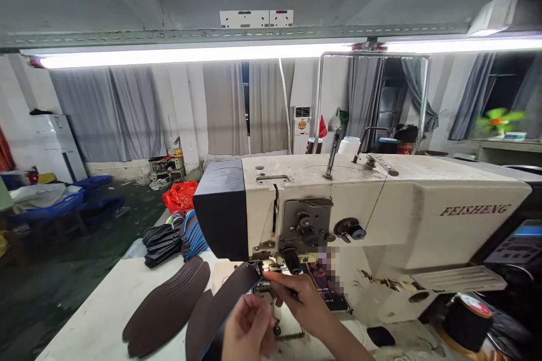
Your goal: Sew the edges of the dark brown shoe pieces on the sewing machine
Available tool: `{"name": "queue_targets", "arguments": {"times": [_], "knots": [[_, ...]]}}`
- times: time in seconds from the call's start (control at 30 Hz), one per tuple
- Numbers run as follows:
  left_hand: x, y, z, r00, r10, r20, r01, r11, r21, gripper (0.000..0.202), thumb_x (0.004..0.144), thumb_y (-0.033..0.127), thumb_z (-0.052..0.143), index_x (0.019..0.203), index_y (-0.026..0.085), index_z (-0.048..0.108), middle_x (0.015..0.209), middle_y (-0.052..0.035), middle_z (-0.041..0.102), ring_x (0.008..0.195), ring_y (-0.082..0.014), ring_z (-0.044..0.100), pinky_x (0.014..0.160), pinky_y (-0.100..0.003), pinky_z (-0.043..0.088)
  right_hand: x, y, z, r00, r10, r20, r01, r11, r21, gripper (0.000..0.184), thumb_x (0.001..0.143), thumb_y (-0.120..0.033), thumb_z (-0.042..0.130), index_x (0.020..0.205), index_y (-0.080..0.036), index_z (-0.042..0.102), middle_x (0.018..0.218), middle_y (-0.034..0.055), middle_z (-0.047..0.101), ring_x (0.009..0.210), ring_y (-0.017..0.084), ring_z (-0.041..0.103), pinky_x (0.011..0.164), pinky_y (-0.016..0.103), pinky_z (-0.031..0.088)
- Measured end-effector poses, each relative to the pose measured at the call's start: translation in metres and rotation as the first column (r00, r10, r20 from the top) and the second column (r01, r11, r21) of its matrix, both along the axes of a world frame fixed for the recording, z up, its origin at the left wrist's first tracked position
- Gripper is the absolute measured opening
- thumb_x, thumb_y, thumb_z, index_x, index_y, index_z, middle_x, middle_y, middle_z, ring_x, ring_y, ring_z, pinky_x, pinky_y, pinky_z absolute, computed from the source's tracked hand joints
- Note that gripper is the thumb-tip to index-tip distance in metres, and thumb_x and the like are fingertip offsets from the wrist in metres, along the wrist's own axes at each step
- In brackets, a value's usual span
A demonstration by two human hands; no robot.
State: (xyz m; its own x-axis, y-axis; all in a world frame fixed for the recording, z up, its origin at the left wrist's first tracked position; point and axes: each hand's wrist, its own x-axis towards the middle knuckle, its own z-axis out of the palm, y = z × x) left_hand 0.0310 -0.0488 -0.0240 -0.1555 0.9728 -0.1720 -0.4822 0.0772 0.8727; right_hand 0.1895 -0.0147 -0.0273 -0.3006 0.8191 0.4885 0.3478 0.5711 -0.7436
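Observation:
A dark brown insole with a blue edge lies at the needle end of the sewing machine. My right hand reaches in from the right, its fingertips at the insole's tip just below the needle area. Part of a small dark object shows within its curled fingers; its kind is unclear. Closer to me, my left hand is raised beside the insole with its fingers bent and pressed together. Whatever they hold, if anything, is too small or blurred to make out.
Fanned brown insoles lie on the white table. Behind them are black pieces, blue-edged pieces and a red bag. A phone leans behind my right hand; a black thread cone stands right.

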Motion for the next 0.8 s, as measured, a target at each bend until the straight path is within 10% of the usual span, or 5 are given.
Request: {"name": "queue_targets", "arguments": {"times": [0.07,0.13,0.33,0.53,0.8], "knots": [[-0.026,0.016,0.016,0.960,0.041,-0.277,0.009,0.984,0.177,0.029,0.061,0.043,0.077,0.068,0.018,0.063,0.064,0.0000,0.063,0.061,-0.0130,0.058,0.055,-0.020,0.046,0.000,0.000,-0.002,1.000,0.003,-0.010,-0.003,1.000,-0.006,0.032,0.093,-0.033,0.048,0.112,-0.020,0.069,0.059,-0.0006,0.067,0.052,0.012,0.060,0.058,0.023,0.049],[-0.050,0.038,0.036,0.830,-0.304,-0.468,0.340,0.940,-0.008,0.030,0.073,0.048,0.064,0.070,0.017,0.066,0.070,-0.0022,0.066,0.068,-0.0143,0.058,0.061,-0.022,0.045,0.000,0.000,-0.003,1.000,0.004,-0.019,-0.004,1.000,-0.007,0.032,0.093,-0.034,0.048,0.112,-0.019,0.069,0.060,0.0000,0.067,0.052,0.012,0.061,0.059,0.023,0.050],[-0.068,0.050,0.056,0.642,-0.676,-0.362,0.694,0.713,-0.099,0.037,0.053,0.029,0.081,0.085,0.013,0.070,0.074,-0.0037,0.070,0.062,-0.0147,0.059,0.059,-0.023,0.043,0.000,0.001,-0.003,1.000,0.001,-0.015,-0.001,1.000,0.004,0.032,0.092,-0.034,0.048,0.111,-0.020,0.070,0.058,0.0000,0.068,0.051,0.013,0.062,0.059,0.024,0.051],[-0.043,0.016,0.024,0.846,-0.498,-0.189,0.511,0.859,0.026,0.037,0.056,0.030,0.081,0.086,0.015,0.065,0.071,-0.0020,0.069,0.062,-0.0151,0.061,0.059,-0.023,0.044,0.001,0.000,0.001,0.999,-0.031,0.044,0.033,0.999,-0.034,0.033,0.093,-0.036,0.047,0.113,-0.022,0.070,0.057,0.0000,0.069,0.053,0.015,0.063,0.060,0.024,0.051],[-0.030,-0.004,-0.007,0.925,-0.363,-0.111,0.373,0.923,0.097,0.054,0.054,0.046,0.082,0.097,0.019,0.063,0.087,-0.0070,0.072,0.078,-0.0207,0.064,0.072,-0.029,0.050,0.005,0.002,-0.003,0.983,-0.099,0.153,0.106,0.994,-0.035,0.041,0.092,-0.047,0.044,0.114,-0.024,0.070,0.056,0.0013,0.069,0.056,0.018,0.066,0.064,0.027,0.054]]}}
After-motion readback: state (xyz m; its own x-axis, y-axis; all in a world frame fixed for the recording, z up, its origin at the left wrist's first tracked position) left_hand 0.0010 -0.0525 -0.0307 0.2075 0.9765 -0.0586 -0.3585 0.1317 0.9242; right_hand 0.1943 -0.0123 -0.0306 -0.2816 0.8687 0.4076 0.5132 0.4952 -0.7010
